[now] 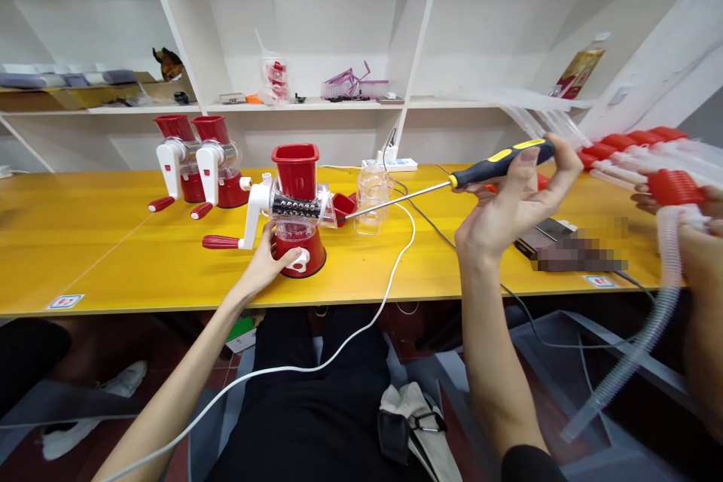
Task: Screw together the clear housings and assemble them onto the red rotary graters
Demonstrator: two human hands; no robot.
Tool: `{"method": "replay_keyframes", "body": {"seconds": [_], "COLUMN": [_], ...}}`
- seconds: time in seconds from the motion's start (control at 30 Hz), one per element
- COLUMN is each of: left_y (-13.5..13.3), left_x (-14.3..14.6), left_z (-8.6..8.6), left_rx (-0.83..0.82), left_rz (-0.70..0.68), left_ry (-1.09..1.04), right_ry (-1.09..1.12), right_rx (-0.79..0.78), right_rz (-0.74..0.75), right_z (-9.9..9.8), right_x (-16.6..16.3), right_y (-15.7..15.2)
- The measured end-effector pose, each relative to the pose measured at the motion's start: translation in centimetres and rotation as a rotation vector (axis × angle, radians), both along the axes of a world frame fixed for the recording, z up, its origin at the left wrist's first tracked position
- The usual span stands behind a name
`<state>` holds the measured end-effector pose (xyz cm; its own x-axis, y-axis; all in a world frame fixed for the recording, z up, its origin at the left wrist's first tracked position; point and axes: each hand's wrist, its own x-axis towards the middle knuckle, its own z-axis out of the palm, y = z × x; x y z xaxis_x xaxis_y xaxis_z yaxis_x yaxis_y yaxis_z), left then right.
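Right hand (511, 203) closed on the black-and-yellow handle of one screwdriver (497, 163), fingers curled over it and thumb under; hand raised above the right half of the yellow table (113, 256). Shaft runs left and slightly down; its tip sits at the open drum end of the front grater (297, 196), contact not resolvable. Left hand (264, 265) wrapped round the red base of that grater, thumb at the front by the white knob, palm side toward the near edge.

Front grater: red hopper, clear drum housing, white crank with red grip pointing left. It stands close to the near edge, about mid-length of the table.

Count of graters: three. Two further graters (195, 162) stand side by side toward the far left, well apart from the front one.

One clear jar (373, 199) just right of the front grater. One white cable (395, 271) loops over the near edge. One power strip (395, 163) at the far edge.

Right edge: another person's hand (709, 203) on a red ribbed cap (675, 187) with a clear corrugated hose (649, 331) hanging below it.
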<state>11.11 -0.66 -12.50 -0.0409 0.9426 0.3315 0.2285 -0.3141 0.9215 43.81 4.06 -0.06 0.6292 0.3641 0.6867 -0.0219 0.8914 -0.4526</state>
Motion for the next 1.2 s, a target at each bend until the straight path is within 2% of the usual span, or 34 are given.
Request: {"method": "replay_keyframes", "body": {"seconds": [0.1,0.23,0.8,1.2], "left_y": [0.1,0.1,-0.2,-0.2], "left_x": [-0.1,0.2,0.0,0.1], "left_z": [-0.1,0.1,0.1,0.1], "left_rx": [-0.011,-0.021,-0.003,0.013], "left_rz": [0.009,0.016,0.0,0.006], "left_ry": [-0.022,-0.048,0.001,0.019], "right_ry": [0.041,0.053,-0.075,-0.149], "right_rx": [-0.077,-0.14,-0.338,-0.521], "right_rz": [-0.017,0.043,0.462,0.727], "right_z": [0.0,-0.5,-3.5,-4.4], "right_x": [-0.1,-0.7,-3.1,-3.5], "right_y": [0.1,0.7,3.4,4.3]}}
